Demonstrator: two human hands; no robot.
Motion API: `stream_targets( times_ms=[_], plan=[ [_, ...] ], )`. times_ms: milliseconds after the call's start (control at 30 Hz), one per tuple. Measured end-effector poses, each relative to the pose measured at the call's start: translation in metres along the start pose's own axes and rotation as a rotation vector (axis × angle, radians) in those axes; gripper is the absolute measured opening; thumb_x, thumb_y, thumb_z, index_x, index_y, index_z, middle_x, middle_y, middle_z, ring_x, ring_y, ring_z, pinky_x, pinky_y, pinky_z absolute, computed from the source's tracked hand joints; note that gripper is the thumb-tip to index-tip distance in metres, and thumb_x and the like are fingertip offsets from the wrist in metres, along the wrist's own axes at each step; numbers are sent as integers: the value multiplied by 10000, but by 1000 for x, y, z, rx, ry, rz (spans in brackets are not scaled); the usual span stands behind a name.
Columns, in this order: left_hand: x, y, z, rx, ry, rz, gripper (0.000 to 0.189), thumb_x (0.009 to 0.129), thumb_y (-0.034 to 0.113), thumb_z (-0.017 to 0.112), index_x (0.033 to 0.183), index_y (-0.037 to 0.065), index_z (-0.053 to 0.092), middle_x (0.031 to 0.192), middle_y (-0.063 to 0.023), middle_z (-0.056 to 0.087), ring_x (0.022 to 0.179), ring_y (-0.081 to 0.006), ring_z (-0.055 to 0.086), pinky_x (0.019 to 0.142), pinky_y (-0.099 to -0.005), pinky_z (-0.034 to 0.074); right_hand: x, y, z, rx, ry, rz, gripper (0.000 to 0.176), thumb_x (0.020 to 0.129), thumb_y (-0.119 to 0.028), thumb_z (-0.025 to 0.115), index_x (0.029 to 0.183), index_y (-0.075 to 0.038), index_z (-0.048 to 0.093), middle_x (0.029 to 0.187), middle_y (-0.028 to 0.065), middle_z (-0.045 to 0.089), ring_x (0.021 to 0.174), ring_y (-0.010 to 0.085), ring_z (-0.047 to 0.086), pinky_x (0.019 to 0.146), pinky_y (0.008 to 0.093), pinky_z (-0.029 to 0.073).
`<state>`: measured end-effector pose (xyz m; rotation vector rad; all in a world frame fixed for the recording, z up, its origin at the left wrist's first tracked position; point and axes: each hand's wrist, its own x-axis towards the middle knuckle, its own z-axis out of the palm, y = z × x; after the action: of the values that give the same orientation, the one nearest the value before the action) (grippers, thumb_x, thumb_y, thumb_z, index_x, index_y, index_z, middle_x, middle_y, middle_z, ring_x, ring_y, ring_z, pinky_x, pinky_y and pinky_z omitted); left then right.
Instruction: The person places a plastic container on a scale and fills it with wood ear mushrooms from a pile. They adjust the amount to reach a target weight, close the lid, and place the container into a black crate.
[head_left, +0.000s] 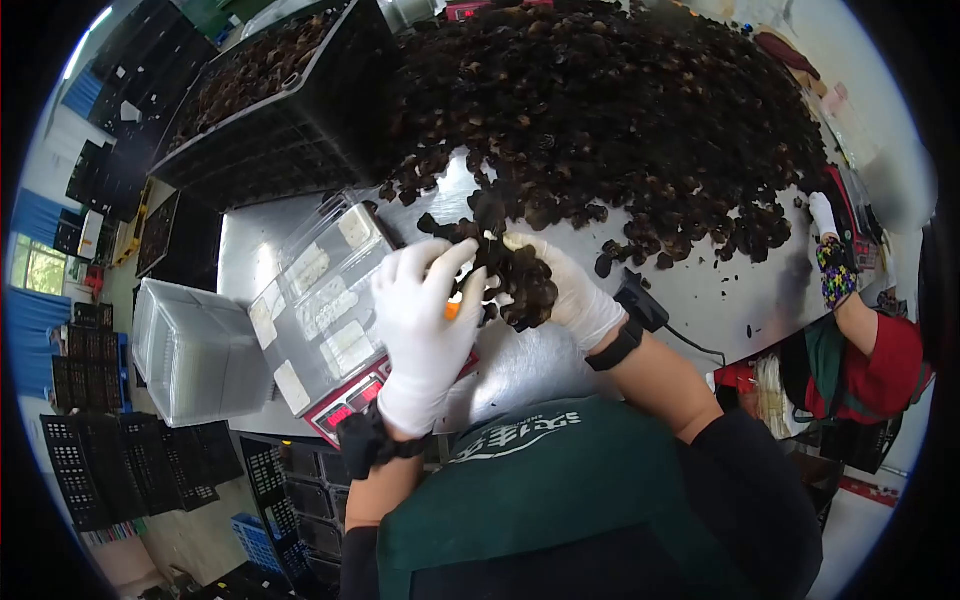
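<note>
My right hand [570,295], in a white glove, is closed on a clump of dark wood ear mushrooms [525,285] above the metal table. My left hand [425,300], gloved too, is at the left side of that clump, its fingers curled. A small orange thing [453,308] shows at the left palm; its kind is mostly hidden by the hand. Pale bits show between the dark caps. Just left of my hands, clear plastic trays [325,290] with white patches rest on a red scale [340,405] with lit red digits.
A large pile of wood ear mushrooms [610,110] covers the table's back. A black crate [290,120] filled with more stands back left. Stacked clear containers [200,350] are at left. A black device [643,300] with a cable lies at right. Another person's gloved hand [823,215] is far right.
</note>
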<state>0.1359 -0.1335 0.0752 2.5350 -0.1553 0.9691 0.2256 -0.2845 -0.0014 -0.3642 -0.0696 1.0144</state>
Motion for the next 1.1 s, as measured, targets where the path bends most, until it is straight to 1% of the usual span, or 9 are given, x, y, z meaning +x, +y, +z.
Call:
stream_targets(
  times_ms=[367,467,533,600,633,700,800,933,1100],
  plan=[
    [-12,-1,10,-262,36,-134,139,748,-58,756,828,31,685,815,-53,581,690,-156,555,633,-272,452,-19,6,2,-431,173,-143,237,968,-146,581,1148,-4,645,1046,73,698,920,124,688,824,251,570],
    [-41,-3,-25,-310,-107,-240,133,744,-6,765,783,49,650,810,-79,602,758,-257,596,676,-356,468,-13,0,16,-594,259,-127,230,962,-129,588,1131,5,668,1014,78,716,906,128,691,819,246,561],
    [-70,-8,-46,-342,-312,-274,108,773,17,752,779,39,646,805,-90,609,762,-266,607,686,-365,479,3,-1,20,-617,229,-119,222,960,-136,600,1109,8,681,985,75,721,860,119,695,761,240,566],
    [-108,-20,-68,-242,-644,-338,81,791,33,739,794,24,658,831,-99,625,798,-280,625,734,-377,501,17,-7,44,-854,215,-17,188,936,-165,643,1040,-29,720,780,68,701,547,82,600,475,199,451],
    [-118,-17,-77,-258,-599,-461,66,795,17,724,832,24,670,853,-99,640,822,-280,635,757,-376,505,25,-4,64,-927,142,-47,178,917,-164,652,998,-28,733,690,49,667,456,72,524,418,203,388],
    [-128,-16,-88,-181,-404,-558,148,804,-19,686,947,18,681,938,-111,664,899,-284,644,823,-376,504,68,31,56,-1152,-86,-492,158,860,-131,677,941,-9,738,793,60,714,615,131,654,567,259,504],
    [-147,-41,-95,132,29,-541,374,812,-63,626,1183,-13,621,1146,-151,640,1088,-309,606,980,-399,454,100,68,73,-1565,-242,-643,193,770,-279,652,816,-116,744,899,83,712,883,277,678,773,398,546],
    [-135,-70,-77,-18,73,-555,547,939,79,537,1451,-35,379,1458,-211,451,1378,-338,406,1171,-425,254,128,110,69,-2167,-534,-271,231,822,-346,652,817,-132,740,1003,88,678,1106,316,601,925,497,472],
    [-138,-76,-63,183,-121,-513,472,1021,211,448,1437,-11,426,1454,-203,455,1403,-376,357,1161,-475,261,105,80,38,-1765,-430,-737,242,819,-346,665,917,-142,750,1283,174,601,1295,344,476,1076,558,324]
  ],
)
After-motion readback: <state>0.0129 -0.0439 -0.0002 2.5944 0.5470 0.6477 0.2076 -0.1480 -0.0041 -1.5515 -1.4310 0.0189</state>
